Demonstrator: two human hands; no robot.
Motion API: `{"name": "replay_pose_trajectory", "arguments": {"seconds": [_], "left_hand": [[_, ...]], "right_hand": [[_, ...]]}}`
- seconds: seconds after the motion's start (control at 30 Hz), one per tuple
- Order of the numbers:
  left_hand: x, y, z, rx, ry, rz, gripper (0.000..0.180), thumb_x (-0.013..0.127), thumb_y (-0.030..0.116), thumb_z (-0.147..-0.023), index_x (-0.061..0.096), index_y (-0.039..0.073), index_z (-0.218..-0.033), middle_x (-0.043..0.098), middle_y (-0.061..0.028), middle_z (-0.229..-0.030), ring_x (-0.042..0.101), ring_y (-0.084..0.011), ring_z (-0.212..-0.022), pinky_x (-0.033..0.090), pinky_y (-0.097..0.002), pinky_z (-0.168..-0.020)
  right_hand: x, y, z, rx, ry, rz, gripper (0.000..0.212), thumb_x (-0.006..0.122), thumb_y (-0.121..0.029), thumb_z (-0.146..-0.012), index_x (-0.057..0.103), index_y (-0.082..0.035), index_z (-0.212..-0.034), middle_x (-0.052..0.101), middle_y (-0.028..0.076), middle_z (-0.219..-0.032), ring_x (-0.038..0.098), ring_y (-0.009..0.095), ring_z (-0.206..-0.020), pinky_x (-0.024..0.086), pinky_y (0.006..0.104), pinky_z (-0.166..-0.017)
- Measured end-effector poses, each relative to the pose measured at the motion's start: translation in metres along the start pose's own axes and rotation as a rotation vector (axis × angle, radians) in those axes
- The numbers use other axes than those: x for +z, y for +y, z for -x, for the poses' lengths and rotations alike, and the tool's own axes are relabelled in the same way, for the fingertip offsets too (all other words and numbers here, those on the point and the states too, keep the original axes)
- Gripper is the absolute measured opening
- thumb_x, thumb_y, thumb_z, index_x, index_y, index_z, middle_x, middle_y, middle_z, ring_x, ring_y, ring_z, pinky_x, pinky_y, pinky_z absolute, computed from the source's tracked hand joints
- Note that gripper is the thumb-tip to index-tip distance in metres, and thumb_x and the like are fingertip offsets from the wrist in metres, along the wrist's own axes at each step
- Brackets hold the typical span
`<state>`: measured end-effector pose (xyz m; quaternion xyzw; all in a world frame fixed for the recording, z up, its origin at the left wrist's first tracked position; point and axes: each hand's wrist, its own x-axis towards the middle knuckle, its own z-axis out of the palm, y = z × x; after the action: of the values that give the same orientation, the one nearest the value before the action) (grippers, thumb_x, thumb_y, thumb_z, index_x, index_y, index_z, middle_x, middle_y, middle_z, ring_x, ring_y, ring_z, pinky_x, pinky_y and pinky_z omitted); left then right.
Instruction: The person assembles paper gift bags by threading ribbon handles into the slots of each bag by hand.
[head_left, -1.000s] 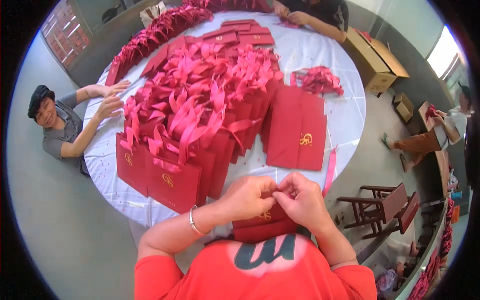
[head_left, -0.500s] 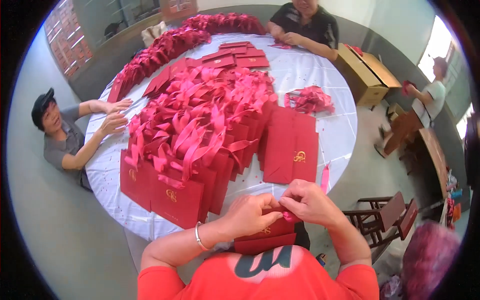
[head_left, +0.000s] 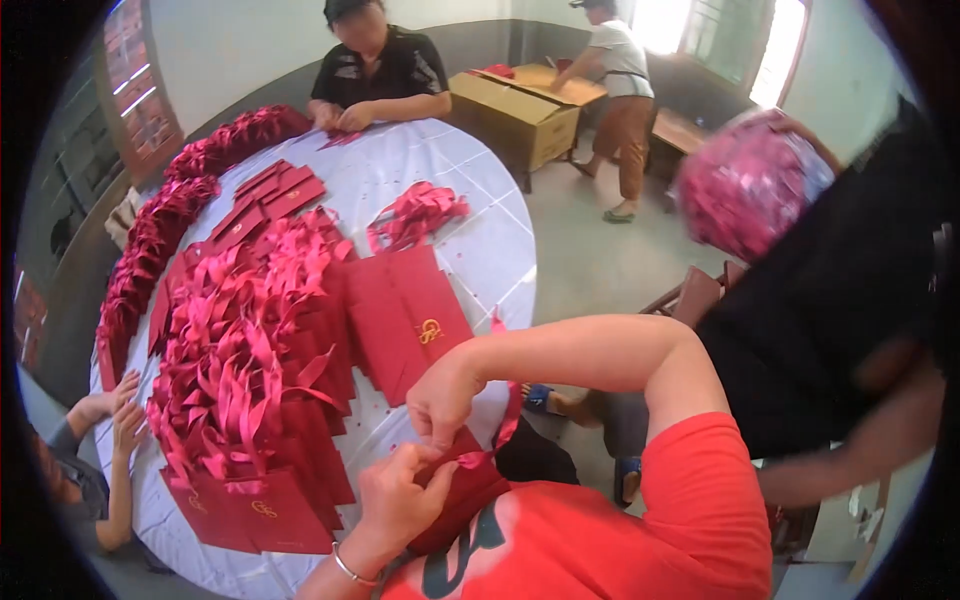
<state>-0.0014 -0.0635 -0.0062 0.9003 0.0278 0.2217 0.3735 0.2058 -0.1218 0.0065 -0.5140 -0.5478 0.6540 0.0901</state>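
Note:
Close to my body, a red paper gift bag [head_left: 462, 505] is tilted at the table's near edge. My left hand [head_left: 400, 492], with a bangle on its wrist, pinches the bag's top edge. A pink ribbon [head_left: 474, 460] shows beside its thumb. My right hand [head_left: 445, 398] reaches in from above with the elbow raised and fingers closed, its fingertips meeting the left ones; what it pinches is hidden. Another strip of pink ribbon [head_left: 510, 415] hangs right of the bag. Flat red bags [head_left: 405, 315] lie just beyond my right hand.
Rows of ribboned bags [head_left: 245, 370] fill the round white-clothed table [head_left: 500, 215], with loose ribbons [head_left: 420, 212] farther back. People sit left and across. At the right a person in black [head_left: 830, 290] stands close, near a bulging plastic sack [head_left: 745, 185]. A cardboard box [head_left: 520, 120] stands behind.
My view has swung right. My right elbow has risen and that hand now comes from above, while both hands stay together at the bag. The person in black and the sack have come into fuller view.

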Motion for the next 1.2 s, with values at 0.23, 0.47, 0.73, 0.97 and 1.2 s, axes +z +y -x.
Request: {"name": "replay_pose_trajectory", "arguments": {"seconds": [0.23,0.47,0.73,0.97,1.2], "left_hand": [[-0.004,-0.003,-0.004,-0.133,-0.068,0.057,0.025,0.082,0.017,-0.075,0.063,0.004,-0.084,0.068,-0.0126,-0.070,0.069,-0.0215,-0.063,0.052,-0.0343,-0.057],[-0.006,-0.006,-0.012,-0.139,-0.122,0.158,0.023,0.078,0.016,-0.079,0.061,0.002,-0.085,0.068,-0.0119,-0.069,0.069,-0.0192,-0.064,0.051,-0.0320,-0.059],[-0.002,-0.015,-0.010,-0.242,-0.166,0.158,0.023,0.076,0.019,-0.081,0.063,0.003,-0.089,0.071,-0.0127,-0.074,0.070,-0.0228,-0.066,0.052,-0.0339,-0.061],[-0.005,-0.022,-0.016,-0.338,-0.233,0.077,0.025,0.073,0.023,-0.082,0.067,0.008,-0.101,0.073,-0.0129,-0.085,0.071,-0.0300,-0.079,0.054,-0.0387,-0.068],[0.005,-0.025,-0.015,-0.388,-0.261,0.130,0.023,0.070,0.024,-0.085,0.071,0.009,-0.102,0.074,-0.0123,-0.088,0.072,-0.0262,-0.084,0.055,-0.0369,-0.073]], "right_hand": [[0.026,0.004,0.010,0.017,0.522,-0.070,0.018,0.067,-0.018,-0.081,0.074,-0.001,-0.081,0.067,0.003,-0.068,0.059,0.011,-0.066,0.047,0.0300,-0.060],[0.015,0.020,0.012,-0.196,1.084,-0.188,0.017,0.066,-0.017,-0.091,0.070,-0.001,-0.087,0.065,0.001,-0.078,0.059,0.007,-0.074,0.048,0.0253,-0.067],[0.015,0.020,0.007,-0.146,1.162,-0.049,0.019,0.064,-0.018,-0.094,0.069,0.001,-0.092,0.065,0.000,-0.078,0.055,0.005,-0.068,0.045,0.0235,-0.060],[0.096,0.014,0.055,-0.136,1.125,0.251,0.028,0.083,-0.025,-0.076,0.068,-0.003,-0.083,0.062,0.009,-0.083,0.064,0.020,-0.073,0.050,0.0322,-0.065],[0.118,0.017,0.066,-0.333,1.254,0.601,0.019,0.080,-0.016,-0.073,0.068,-0.004,-0.082,0.067,0.012,-0.094,0.062,0.031,-0.089,0.050,0.0403,-0.079]]}}
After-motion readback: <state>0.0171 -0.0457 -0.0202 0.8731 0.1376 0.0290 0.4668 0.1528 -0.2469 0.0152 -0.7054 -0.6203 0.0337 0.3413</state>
